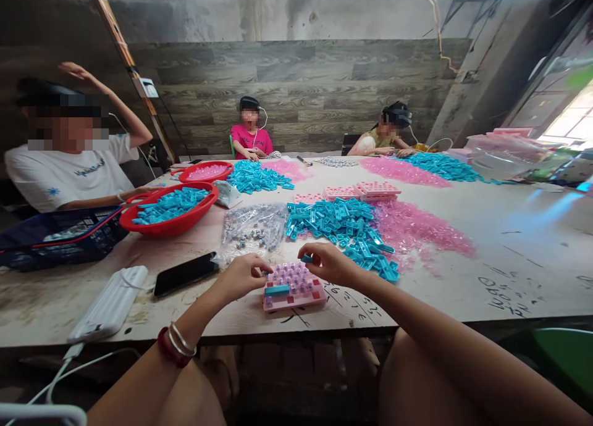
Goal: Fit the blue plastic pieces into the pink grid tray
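Note:
A pink tray (303, 299) with rows of small pegs or parts lies at the table's front edge before me. One blue plastic piece (277, 291) sits along its left front side. My right hand (331, 264) is closed above the tray's back right corner, pinching another blue plastic piece (306, 258) between thumb and fingers. At the tray's left edge, my left hand (243, 276) has its fingers drawn together in a pinch; whatever is between them is too small to make out. Behind the tray spreads a heap of blue plastic pieces (333, 219).
Clear pink pieces (417, 231) are heaped at right, with pink trays (377, 190) behind. A plastic bag of small metallic parts (252, 228), phone (185, 274), power bank (110, 302), red basin (169, 225) and blue basket (60, 241) occupy the left. Three people sit around the table.

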Motion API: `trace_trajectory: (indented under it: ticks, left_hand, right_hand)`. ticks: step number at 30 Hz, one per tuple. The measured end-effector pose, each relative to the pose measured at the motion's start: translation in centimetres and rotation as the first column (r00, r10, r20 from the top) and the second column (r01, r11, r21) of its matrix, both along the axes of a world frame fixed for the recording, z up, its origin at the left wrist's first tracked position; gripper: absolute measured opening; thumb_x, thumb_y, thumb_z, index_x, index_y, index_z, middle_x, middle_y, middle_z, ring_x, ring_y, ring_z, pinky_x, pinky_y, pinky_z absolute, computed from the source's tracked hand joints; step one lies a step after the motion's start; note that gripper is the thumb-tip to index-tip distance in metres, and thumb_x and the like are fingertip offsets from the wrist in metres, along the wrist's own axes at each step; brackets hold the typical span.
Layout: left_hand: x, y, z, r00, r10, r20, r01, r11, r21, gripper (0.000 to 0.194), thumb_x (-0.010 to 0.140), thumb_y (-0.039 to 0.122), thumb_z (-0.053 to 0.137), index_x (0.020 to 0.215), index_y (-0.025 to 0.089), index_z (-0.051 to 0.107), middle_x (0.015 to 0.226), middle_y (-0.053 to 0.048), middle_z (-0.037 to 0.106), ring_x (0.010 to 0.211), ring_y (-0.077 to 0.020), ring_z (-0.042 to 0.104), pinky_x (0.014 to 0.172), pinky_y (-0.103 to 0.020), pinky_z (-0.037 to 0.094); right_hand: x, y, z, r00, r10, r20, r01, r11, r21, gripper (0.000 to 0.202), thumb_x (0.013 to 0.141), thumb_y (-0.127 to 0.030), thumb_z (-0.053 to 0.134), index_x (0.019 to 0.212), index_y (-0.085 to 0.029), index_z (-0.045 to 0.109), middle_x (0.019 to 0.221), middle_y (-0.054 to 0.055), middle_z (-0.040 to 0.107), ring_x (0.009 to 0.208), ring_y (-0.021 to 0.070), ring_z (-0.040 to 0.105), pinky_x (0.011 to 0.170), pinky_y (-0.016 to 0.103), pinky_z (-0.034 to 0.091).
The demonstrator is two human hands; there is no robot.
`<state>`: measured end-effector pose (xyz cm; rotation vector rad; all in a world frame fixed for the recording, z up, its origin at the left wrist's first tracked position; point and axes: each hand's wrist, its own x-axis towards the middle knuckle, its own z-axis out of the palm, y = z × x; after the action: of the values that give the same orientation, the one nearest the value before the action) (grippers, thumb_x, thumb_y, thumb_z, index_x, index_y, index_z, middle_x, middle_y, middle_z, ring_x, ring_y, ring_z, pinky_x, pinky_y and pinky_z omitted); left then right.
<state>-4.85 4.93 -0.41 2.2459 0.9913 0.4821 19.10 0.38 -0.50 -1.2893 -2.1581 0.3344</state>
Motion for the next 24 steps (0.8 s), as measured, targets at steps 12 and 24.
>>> trace_trajectory:
  ticks: [12, 24]
  left_hand:
    - [0.13, 0.04, -0.47, 0.995, -0.048, -0.090, 0.056, 0.995, 0.086, 0.013, 0.067, 0.021, 0.060, 0.074, 0.016, 0.069, 0.071, -0.002, 0.064, 0.066, -0.0131, 0.057, 0.062, -0.022, 0.042]
    - [0.63, -0.28, -0.57, 0.964, -0.163, -0.209, 0.215, 0.942, 0.257, 0.022, 0.075, 0.009, 0.049, 0.073, 0.018, 0.069, 0.072, -0.003, 0.063, 0.068, -0.0136, 0.056, 0.066, -0.023, 0.040]
  right_hand:
    - [0.04, -0.03, 0.12, 1.000, 0.023, 0.006, -0.023, 1.000, -0.011, 0.024, 0.066, -0.005, 0.051, 0.085, -0.016, 0.061, 0.065, -0.002, 0.056, 0.055, 0.0075, 0.047, 0.054, 0.019, 0.035]
    - [-0.15, -0.26, 0.44, 1.000, 0.021, 0.010, -0.021, 1.000, -0.017, 0.022, 0.067, -0.005, 0.052, 0.084, -0.016, 0.061, 0.062, -0.002, 0.055, 0.053, 0.0073, 0.045, 0.053, 0.019, 0.035]
